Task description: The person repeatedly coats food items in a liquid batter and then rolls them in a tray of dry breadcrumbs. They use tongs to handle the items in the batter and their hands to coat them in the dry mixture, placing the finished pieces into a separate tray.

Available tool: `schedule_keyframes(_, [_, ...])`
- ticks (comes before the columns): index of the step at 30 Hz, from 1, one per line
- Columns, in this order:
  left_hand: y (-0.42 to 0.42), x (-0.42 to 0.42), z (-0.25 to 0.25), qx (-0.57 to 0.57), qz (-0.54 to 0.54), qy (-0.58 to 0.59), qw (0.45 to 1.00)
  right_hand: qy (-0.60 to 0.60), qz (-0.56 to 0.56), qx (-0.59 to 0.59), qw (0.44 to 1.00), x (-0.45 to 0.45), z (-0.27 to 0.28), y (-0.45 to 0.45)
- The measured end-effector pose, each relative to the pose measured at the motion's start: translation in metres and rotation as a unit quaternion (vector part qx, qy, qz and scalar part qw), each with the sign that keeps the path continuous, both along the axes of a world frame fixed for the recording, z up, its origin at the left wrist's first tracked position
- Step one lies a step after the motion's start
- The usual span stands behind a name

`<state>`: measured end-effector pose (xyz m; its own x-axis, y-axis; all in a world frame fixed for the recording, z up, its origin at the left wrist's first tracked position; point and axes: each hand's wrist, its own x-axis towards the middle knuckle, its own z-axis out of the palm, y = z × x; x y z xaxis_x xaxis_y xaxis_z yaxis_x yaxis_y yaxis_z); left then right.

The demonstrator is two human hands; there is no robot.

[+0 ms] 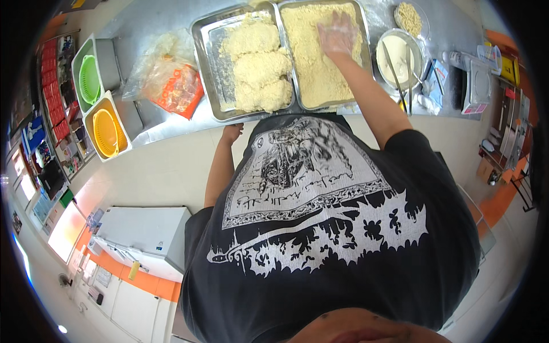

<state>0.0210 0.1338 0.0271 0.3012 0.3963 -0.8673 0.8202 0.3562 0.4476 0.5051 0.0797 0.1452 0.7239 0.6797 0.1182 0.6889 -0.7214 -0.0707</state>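
Observation:
My right hand (pixel 338 36), dusted pale, lies palm down on yellow crumbs (pixel 319 77) that fill a steel tray (pixel 297 92). No object shows in its grasp, though its underside is hidden. My left hand (pixel 233 133) hangs by the front edge of the steel table, just below a second steel tray (pixel 214 98). Its fingers are partly curled and partly hidden. Several crumb-coated pieces (pixel 261 68) lie in a row along the right side of that second tray; loose crumbs cover some of its bare metal.
Left on the table are an orange-printed plastic bag (pixel 176 88) and pans with a green basket (pixel 89 79) and an orange basket (pixel 106 133). Metal tongs (pixel 408 73) rest across a bowl of creamy batter (pixel 396 53) at right. Beyond are a bowl of pale pieces (pixel 408 19) and a scale (pixel 477 83).

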Motion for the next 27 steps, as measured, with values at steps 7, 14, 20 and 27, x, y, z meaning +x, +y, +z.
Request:
schedule_keyframes(7, [0.007, -0.001, 0.013, -0.026, 0.01, -0.005, 1.0, -0.017, 0.042, -0.002, 0.999, -0.029, 0.005, -0.02])
schedule_keyframes(14, [-0.002, -0.04, 0.005, -0.038, 0.042, 0.025, 0.998, 0.191, 0.31, -0.207, 0.908, -0.094, 0.053, -0.061])
schedule_keyframes(20, [-0.008, -0.073, -0.011, -0.053, 0.01, 0.032, 0.998, 0.169, 0.3, -0.009, 0.939, -0.155, 0.067, -0.105])
schedule_keyframes(27, [-0.008, -0.093, -0.047, -0.054, -0.054, -0.003, 0.997, 0.264, 0.251, -0.248, 0.898, -0.141, 0.047, -0.103])
